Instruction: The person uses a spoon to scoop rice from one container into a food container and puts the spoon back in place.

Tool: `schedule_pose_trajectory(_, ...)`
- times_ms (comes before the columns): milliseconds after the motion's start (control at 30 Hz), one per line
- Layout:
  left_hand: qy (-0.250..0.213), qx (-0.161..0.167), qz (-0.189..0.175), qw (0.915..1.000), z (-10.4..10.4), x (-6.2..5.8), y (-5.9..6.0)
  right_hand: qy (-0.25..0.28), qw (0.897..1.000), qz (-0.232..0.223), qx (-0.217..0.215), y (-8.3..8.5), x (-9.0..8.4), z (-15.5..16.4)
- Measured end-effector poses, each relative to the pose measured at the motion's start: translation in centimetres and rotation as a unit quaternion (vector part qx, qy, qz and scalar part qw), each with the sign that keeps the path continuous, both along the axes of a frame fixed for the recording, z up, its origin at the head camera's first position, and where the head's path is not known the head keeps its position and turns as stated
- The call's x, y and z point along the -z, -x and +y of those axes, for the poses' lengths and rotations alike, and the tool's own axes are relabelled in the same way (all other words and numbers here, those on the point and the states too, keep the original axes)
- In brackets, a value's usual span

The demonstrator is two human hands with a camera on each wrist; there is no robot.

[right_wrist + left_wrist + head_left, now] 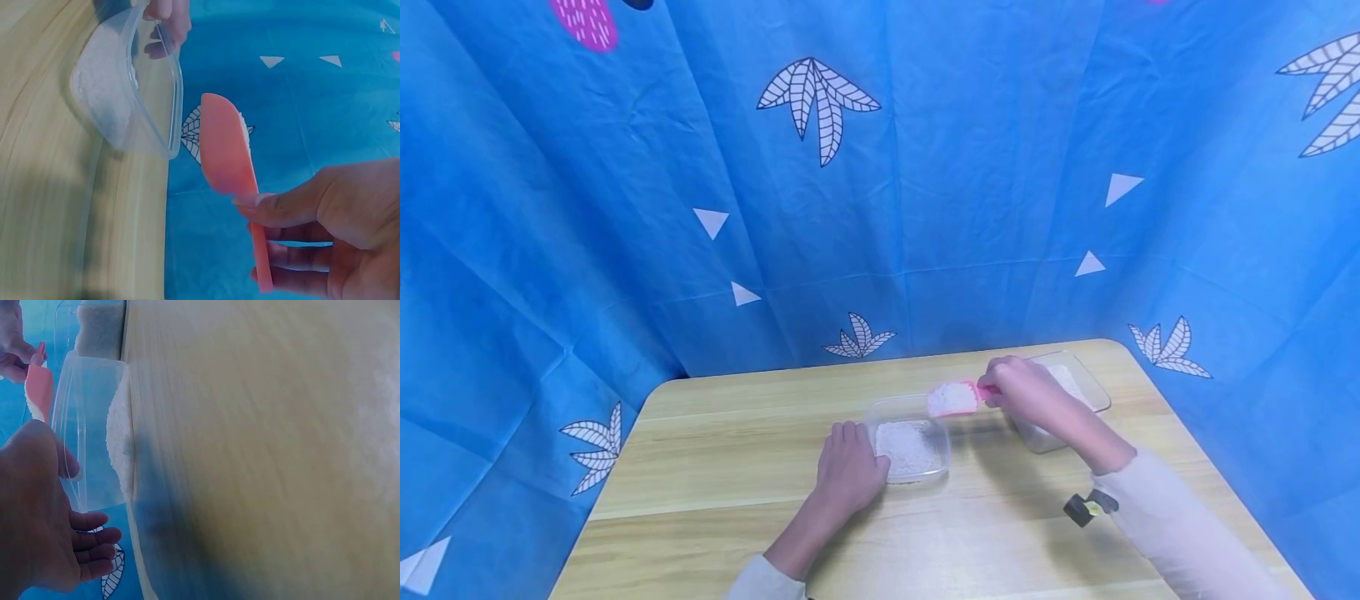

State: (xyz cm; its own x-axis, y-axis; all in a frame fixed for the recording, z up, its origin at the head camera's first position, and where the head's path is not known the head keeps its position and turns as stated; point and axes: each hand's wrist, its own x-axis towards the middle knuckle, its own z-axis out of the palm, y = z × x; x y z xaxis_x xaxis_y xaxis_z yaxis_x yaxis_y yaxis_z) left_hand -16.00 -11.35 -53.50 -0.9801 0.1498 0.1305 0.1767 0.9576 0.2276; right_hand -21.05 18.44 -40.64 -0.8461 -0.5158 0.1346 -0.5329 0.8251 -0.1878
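A clear plastic tub [925, 477] with a layer of white grains stands mid-table. My left hand [847, 467] lies on the table against the tub's left wall, thumb touching the tub [87, 425] and fingers relaxed. My right hand [1026, 392] pinches the handle of a pink scoop [953, 398] heaped with white grains. The scoop hangs over the tub's far right rim. In the right wrist view the scoop [228, 150] sits between thumb and fingers of the right hand [325, 219], just beside the tub [156, 106]. The left wrist view shows the scoop [39, 390] past my left hand [37, 519].
A second clear tub [1093, 392] with white grains stands at the back right of the wooden table [715, 500], behind my right hand. Blue patterned cloth [880, 208] hangs round the table on three sides. A small black and yellow device [1090, 507] sits on my right sleeve.
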Motion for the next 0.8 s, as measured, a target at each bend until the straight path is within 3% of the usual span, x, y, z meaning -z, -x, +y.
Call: schedule_pose_trajectory(800,0.003,0.005,0.009,0.9999,0.04,-0.03,0.1,-0.03,1.0,-0.003,0.009,0.15,0.02,-0.83)
